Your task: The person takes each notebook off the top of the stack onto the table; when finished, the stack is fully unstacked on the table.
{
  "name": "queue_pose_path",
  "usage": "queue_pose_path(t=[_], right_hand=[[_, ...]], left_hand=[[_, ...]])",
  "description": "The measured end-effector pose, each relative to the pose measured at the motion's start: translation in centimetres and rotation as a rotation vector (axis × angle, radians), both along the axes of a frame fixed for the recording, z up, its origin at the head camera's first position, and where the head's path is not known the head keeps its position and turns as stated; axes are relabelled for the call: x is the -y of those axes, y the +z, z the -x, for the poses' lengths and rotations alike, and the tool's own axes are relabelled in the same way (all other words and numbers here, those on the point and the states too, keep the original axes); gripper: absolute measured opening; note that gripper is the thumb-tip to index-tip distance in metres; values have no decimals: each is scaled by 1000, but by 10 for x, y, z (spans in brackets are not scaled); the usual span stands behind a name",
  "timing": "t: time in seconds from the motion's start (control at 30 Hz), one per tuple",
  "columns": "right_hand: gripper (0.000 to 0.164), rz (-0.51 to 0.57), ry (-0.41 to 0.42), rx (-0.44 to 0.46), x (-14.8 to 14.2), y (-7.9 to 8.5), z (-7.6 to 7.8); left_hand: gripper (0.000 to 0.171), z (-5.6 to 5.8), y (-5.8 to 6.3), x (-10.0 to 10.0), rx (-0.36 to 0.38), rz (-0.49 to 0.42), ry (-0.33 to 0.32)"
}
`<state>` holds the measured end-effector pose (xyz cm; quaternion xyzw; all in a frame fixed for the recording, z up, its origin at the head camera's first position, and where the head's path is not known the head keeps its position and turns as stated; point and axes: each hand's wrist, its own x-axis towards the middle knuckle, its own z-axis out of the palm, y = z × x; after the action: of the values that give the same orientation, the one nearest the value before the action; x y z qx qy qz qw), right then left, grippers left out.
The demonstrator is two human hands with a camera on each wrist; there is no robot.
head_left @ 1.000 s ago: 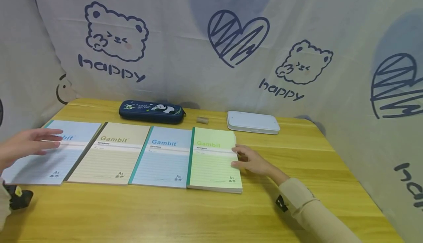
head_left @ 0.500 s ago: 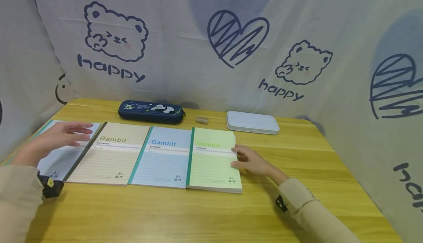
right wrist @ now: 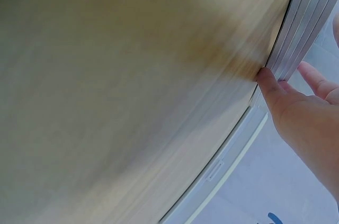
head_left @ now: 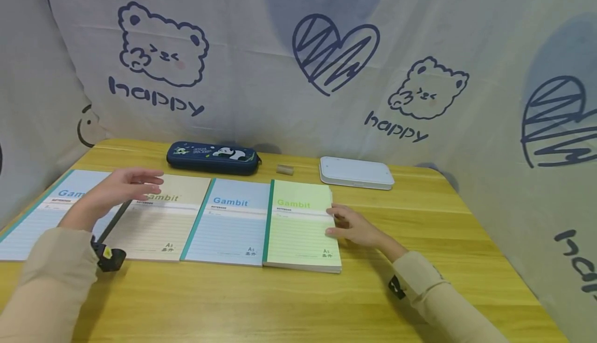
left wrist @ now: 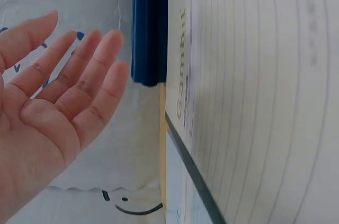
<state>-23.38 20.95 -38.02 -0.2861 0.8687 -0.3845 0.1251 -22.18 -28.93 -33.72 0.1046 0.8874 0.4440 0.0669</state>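
My left hand [head_left: 114, 191] hovers over the beige Gambit notebook [head_left: 160, 229], its fingers loosely extended and apart from the cover; the left wrist view shows the palm [left wrist: 45, 128] with nothing in it. At the right end of the row, my right hand [head_left: 358, 227] touches the right edge of the green notebook [head_left: 303, 239]. Fingertips [right wrist: 267, 78] rest against the layered edges of a stack [right wrist: 302, 23] there in the right wrist view. Between beige and green lies a blue notebook [head_left: 228, 229]. Another blue notebook [head_left: 32, 229] is at the far left, partly hidden by the left arm.
Along the back of the wooden table [head_left: 261, 306] lie a dark blue panda pencil case [head_left: 212, 159], a small brownish cylinder [head_left: 285, 170] and a white flat case [head_left: 356, 172]. A printed cloth [head_left: 261, 73] hangs behind the table.
My left hand has moved rightward from above the far-left blue notebook to above the beige one. The right hand stays at the green notebook's edge, and the notebooks have not moved.
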Motion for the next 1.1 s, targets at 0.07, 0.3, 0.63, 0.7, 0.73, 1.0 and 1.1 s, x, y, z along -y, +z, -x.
queue_pose_path(t=[0.07, 0.3, 0.63, 0.7, 0.73, 1.0, 1.1], right_hand=[[58, 1, 0, 1, 0, 0, 0], [58, -5, -2, -4, 0, 0, 0], [57, 1, 2, -1, 1, 0, 1], [57, 4, 3, 1, 1, 0, 1], [57, 6, 4, 3, 1, 0, 1], [59, 6, -1, 9, 1, 0, 0], [58, 3, -3, 11, 1, 0, 0]], left_hand=[[53, 1, -1, -6, 4, -20, -17], [49, 7, 0, -26, 36, -81, -40], [45, 18, 1, -63, 36, -148, -80], [44, 21, 0, -71, 40, -166, -90], [44, 23, 0, -75, 44, -168, -92], [42, 30, 0, -107, 71, -156, -99], [41, 31, -1, -117, 77, -155, -107]])
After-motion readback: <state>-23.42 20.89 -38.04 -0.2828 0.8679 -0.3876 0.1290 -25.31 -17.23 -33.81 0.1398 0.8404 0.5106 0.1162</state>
